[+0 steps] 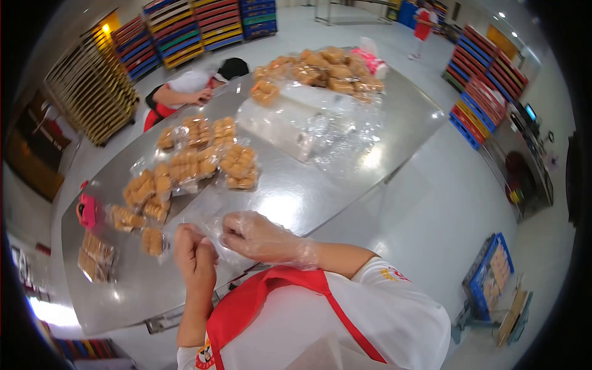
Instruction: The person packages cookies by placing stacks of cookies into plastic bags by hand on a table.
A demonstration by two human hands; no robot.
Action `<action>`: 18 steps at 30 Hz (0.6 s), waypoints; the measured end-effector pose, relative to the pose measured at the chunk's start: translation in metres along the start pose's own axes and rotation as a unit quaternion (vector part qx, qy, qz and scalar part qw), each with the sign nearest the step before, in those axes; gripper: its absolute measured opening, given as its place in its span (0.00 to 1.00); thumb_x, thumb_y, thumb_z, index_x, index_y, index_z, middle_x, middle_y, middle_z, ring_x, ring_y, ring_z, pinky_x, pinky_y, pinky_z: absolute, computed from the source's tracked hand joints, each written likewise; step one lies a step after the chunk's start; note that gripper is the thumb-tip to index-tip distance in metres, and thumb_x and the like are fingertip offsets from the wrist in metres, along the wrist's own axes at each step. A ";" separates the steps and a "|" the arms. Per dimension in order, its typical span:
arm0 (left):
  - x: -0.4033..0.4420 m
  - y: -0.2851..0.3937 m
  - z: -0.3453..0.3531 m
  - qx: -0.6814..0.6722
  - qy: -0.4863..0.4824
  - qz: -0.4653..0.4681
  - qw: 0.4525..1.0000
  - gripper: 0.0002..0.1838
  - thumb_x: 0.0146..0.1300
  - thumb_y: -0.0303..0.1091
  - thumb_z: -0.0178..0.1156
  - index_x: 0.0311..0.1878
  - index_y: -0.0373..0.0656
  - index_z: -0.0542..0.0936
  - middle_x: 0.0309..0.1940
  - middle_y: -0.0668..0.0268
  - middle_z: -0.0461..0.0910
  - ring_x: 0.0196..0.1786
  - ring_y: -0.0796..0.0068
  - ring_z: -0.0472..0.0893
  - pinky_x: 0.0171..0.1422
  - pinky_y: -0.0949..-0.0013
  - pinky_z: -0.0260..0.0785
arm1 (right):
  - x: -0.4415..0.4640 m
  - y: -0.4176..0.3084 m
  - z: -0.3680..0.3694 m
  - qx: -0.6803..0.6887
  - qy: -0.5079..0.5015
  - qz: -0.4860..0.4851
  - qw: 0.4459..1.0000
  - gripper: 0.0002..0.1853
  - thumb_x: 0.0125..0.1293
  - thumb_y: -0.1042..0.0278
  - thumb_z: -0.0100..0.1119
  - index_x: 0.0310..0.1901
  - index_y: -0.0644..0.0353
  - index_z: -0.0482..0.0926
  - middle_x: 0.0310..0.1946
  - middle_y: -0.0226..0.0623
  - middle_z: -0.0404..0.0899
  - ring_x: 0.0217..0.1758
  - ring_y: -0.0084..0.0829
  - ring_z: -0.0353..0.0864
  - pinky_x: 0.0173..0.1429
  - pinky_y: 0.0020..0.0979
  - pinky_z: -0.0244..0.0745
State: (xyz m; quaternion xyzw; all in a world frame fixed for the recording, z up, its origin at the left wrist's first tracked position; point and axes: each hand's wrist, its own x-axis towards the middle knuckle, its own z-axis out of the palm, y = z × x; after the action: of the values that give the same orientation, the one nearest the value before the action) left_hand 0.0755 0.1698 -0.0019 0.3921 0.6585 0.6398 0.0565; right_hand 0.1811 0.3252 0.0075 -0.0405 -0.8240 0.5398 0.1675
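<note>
My left hand (196, 250) is closed in front of my apron at the table's near edge, fingers curled and pinched together. Beside it, my right hand (262, 238) wears a clear plastic glove and is closed too, knuckles up. Thin clear plastic (211, 227) stretches between both hands; its shape is hard to make out. Just left of my left hand lies a small clear pack of brown bread rolls (153, 241). Several more packed rolls (192, 163) spread over the steel table (277, 206) beyond my hands.
A heap of bagged rolls (333, 71) and flat clear bags (290, 123) lie on the far part. A pink item (87, 211) and a flat pack (97, 256) are at the left. A co-worker (185, 89) bends over the far edge. Stacked crates (172, 31) stand behind.
</note>
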 end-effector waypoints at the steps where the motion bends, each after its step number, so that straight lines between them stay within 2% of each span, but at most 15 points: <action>1: 0.001 0.006 0.007 -0.006 0.039 0.004 0.999 0.08 0.52 0.15 0.48 0.24 0.37 0.75 0.37 0.60 0.74 0.31 0.74 0.71 0.34 0.73 0.64 | 0.003 0.007 -0.001 -0.005 0.051 0.023 0.998 0.15 0.66 0.61 0.57 0.31 0.67 0.74 0.27 0.50 0.74 0.33 0.45 0.76 0.41 0.42 0.71; 2: 0.002 0.011 0.010 -0.010 0.083 0.007 0.996 0.10 0.52 0.15 0.46 0.24 0.36 0.76 0.40 0.59 0.75 0.31 0.75 0.71 0.33 0.74 0.64 | 0.008 0.023 0.000 -0.008 0.097 0.044 0.994 0.15 0.66 0.60 0.56 0.31 0.67 0.74 0.27 0.51 0.75 0.32 0.47 0.76 0.40 0.42 0.71; 4: 0.012 0.013 -0.017 0.156 -0.029 0.119 0.980 0.15 0.51 0.13 0.45 0.31 0.39 0.81 0.47 0.57 0.74 0.30 0.77 0.71 0.34 0.74 0.64 | 0.014 0.046 -0.009 0.035 0.171 0.096 0.980 0.14 0.64 0.62 0.55 0.32 0.68 0.76 0.27 0.55 0.76 0.31 0.52 0.76 0.40 0.46 0.72; 5: 0.017 0.010 -0.032 0.238 -0.081 0.173 0.952 0.18 0.51 0.12 0.45 0.35 0.40 0.83 0.51 0.57 0.74 0.29 0.78 0.71 0.34 0.74 0.65 | 0.012 0.049 -0.011 -0.006 0.165 0.101 0.981 0.13 0.63 0.63 0.55 0.33 0.68 0.76 0.27 0.55 0.76 0.31 0.52 0.77 0.41 0.46 0.73; 6: 0.018 0.007 -0.041 0.255 -0.147 0.135 0.946 0.27 0.50 0.12 0.46 0.46 0.48 0.85 0.58 0.55 0.75 0.30 0.73 0.76 0.37 0.71 0.70 | 0.010 0.050 -0.013 -0.047 0.158 0.105 0.981 0.12 0.63 0.64 0.55 0.33 0.67 0.77 0.26 0.54 0.77 0.31 0.52 0.78 0.42 0.47 0.74; 7: 0.019 0.011 -0.039 0.307 -0.149 0.139 0.930 0.27 0.50 0.12 0.47 0.49 0.47 0.84 0.60 0.55 0.74 0.34 0.69 0.78 0.39 0.68 0.72 | 0.010 0.049 -0.014 -0.085 0.150 0.108 0.979 0.12 0.62 0.65 0.55 0.33 0.67 0.78 0.26 0.53 0.78 0.31 0.52 0.79 0.42 0.47 0.75; 8: 0.021 0.017 -0.034 0.359 -0.151 0.141 0.910 0.28 0.50 0.12 0.47 0.51 0.46 0.83 0.62 0.55 0.74 0.37 0.64 0.80 0.42 0.65 0.74 | 0.013 0.043 -0.011 -0.226 0.113 0.108 0.961 0.10 0.60 0.69 0.54 0.40 0.64 0.81 0.33 0.52 0.81 0.36 0.50 0.81 0.46 0.46 0.76; 9: 0.023 0.022 -0.029 0.411 -0.151 0.141 0.888 0.29 0.49 0.12 0.48 0.54 0.46 0.82 0.63 0.55 0.73 0.40 0.60 0.83 0.44 0.62 0.76 | 0.013 0.043 -0.010 -0.294 0.159 -0.053 0.941 0.10 0.59 0.70 0.54 0.40 0.65 0.80 0.36 0.53 0.81 0.40 0.50 0.81 0.47 0.46 0.77; 10: 0.025 0.023 -0.025 0.404 -0.168 0.141 0.888 0.30 0.50 0.13 0.47 0.56 0.44 0.80 0.65 0.55 0.72 0.45 0.56 0.82 0.48 0.60 0.76 | 0.012 0.043 -0.008 -0.351 0.199 -0.215 0.890 0.10 0.59 0.71 0.54 0.40 0.66 0.79 0.38 0.54 0.81 0.43 0.50 0.81 0.48 0.45 0.77; 11: 0.028 0.021 -0.023 0.398 -0.181 0.138 0.889 0.31 0.50 0.13 0.47 0.59 0.43 0.79 0.67 0.55 0.71 0.49 0.53 0.82 0.51 0.58 0.76 | 0.012 0.042 -0.006 -0.390 0.231 -0.372 0.810 0.11 0.58 0.72 0.54 0.40 0.67 0.78 0.41 0.56 0.81 0.46 0.50 0.82 0.48 0.45 0.77; 14: 0.030 0.028 -0.011 0.372 -0.216 0.107 0.897 0.36 0.49 0.12 0.47 0.67 0.36 0.70 0.70 0.54 0.67 0.61 0.45 0.76 0.60 0.54 0.74 | 0.017 0.029 -0.001 -0.329 0.052 -0.479 0.812 0.15 0.57 0.73 0.54 0.48 0.64 0.78 0.49 0.53 0.80 0.52 0.47 0.80 0.55 0.40 0.77; 15: 0.032 0.036 -0.008 0.336 -0.229 0.086 0.909 0.37 0.48 0.13 0.48 0.68 0.37 0.69 0.70 0.53 0.67 0.64 0.47 0.74 0.63 0.55 0.72 | 0.019 0.025 0.001 -0.300 -0.028 -0.338 0.891 0.17 0.58 0.71 0.55 0.51 0.60 0.79 0.51 0.49 0.80 0.52 0.46 0.81 0.55 0.42 0.78; 16: 0.034 0.043 -0.005 0.300 -0.236 0.068 0.922 0.39 0.48 0.13 0.50 0.69 0.38 0.68 0.70 0.52 0.68 0.68 0.49 0.72 0.66 0.57 0.70 | 0.022 0.021 0.001 -0.274 -0.116 -0.189 0.936 0.19 0.60 0.70 0.56 0.54 0.57 0.79 0.53 0.46 0.79 0.52 0.44 0.83 0.55 0.44 0.78; 18: 0.041 0.031 0.001 0.274 -0.245 0.151 0.918 0.36 0.47 0.14 0.54 0.66 0.36 0.70 0.69 0.53 0.68 0.67 0.49 0.73 0.67 0.57 0.70 | 0.042 0.002 -0.012 -0.306 -0.253 0.015 0.918 0.22 0.63 0.71 0.55 0.60 0.58 0.76 0.55 0.47 0.78 0.52 0.46 0.82 0.56 0.43 0.78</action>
State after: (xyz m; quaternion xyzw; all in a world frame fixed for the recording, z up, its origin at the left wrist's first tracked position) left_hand 0.0617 0.1911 0.0433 0.6313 0.7069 0.3189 0.0090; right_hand 0.1449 0.3467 0.0195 0.0358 -0.9631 0.2561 -0.0753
